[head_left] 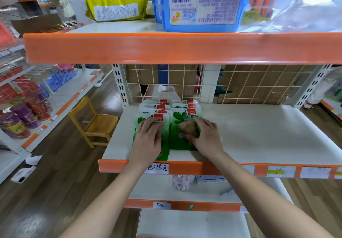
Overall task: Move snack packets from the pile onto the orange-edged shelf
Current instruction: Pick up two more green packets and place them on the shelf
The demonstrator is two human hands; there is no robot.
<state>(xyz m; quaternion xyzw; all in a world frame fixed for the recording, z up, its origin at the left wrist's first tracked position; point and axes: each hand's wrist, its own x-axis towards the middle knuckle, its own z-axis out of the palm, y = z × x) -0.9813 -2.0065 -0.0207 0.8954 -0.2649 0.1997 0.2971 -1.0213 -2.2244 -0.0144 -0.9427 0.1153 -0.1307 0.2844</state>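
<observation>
Green and white snack packets lie in two overlapping rows at the left end of the orange-edged shelf. My left hand rests flat on the front packet of the left row, fingers straight. My right hand lies on the front packet of the right row, fingertips touching its middle. Further packets are stacked behind, toward the wire grid at the back. The pile the packets come from is out of sight.
The shelf above carries a blue pack and a yellow bag. A small wooden chair stands on the floor at the left. Lower shelves hold a jar and price labels. Another rack with purple tins is at far left.
</observation>
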